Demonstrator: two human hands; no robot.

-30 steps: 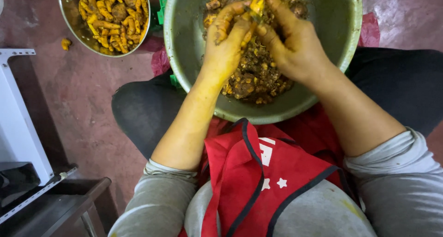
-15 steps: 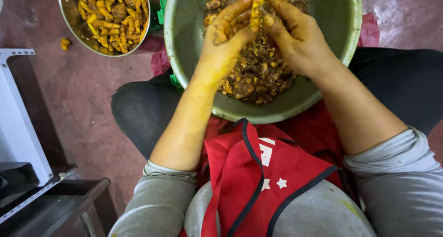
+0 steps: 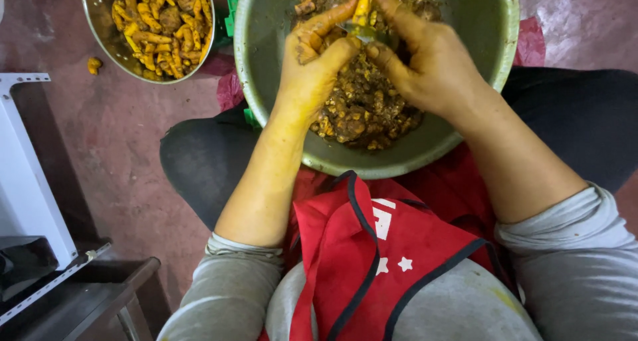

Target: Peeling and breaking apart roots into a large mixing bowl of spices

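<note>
Holding one yellow root piece [image 3: 362, 9] upright between them, both hands remain over the large metal bowl [image 3: 488, 95]. Left hand [image 3: 312, 69] grips its lower part; right hand [image 3: 432, 62] pinches it with a small blade-like tool, unclear. Since a second ago the piece has risen slightly, showing more yellow. Smaller bowl [image 3: 100, 35] of yellow roots sits apart on the floor

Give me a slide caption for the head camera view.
Both hands, left hand and right hand, hold a turmeric root over a large metal bowl.
</note>
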